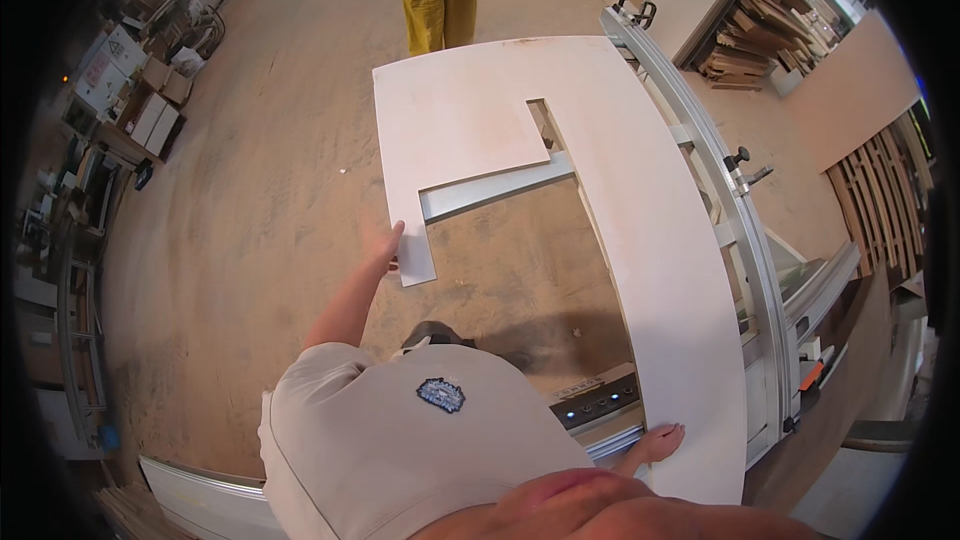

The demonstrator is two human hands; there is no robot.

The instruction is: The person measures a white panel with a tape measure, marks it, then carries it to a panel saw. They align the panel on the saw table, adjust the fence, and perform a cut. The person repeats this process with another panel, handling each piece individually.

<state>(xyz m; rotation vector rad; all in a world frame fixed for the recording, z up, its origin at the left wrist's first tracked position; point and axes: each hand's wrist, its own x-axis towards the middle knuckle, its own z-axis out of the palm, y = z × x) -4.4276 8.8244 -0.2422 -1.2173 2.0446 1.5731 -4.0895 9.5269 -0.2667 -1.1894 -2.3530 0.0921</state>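
A large white board (655, 280) with a big cut-out in it lies across a metal sliding-table frame. Its left part has a narrow tab pointing toward me, and a slot is cut near its middle. My left hand (385, 245) is closed on the outer edge of that tab, thumb on top and the other fingers mostly underneath. On the right, my right hand (660, 443) lies over the inner edge of the board's near strip, its fingers bunched on the top face. A metal crossbar (500, 188) shows through the cut-out beneath the board.
A long aluminium fence (735, 190) with clamps (742, 172) runs along the board's right side. A control panel (597, 402) with lit buttons sits close to my body. Beyond the board stands a person (438, 0) in yellow trousers. Wood offcuts (765, 25) are stacked at the far right.
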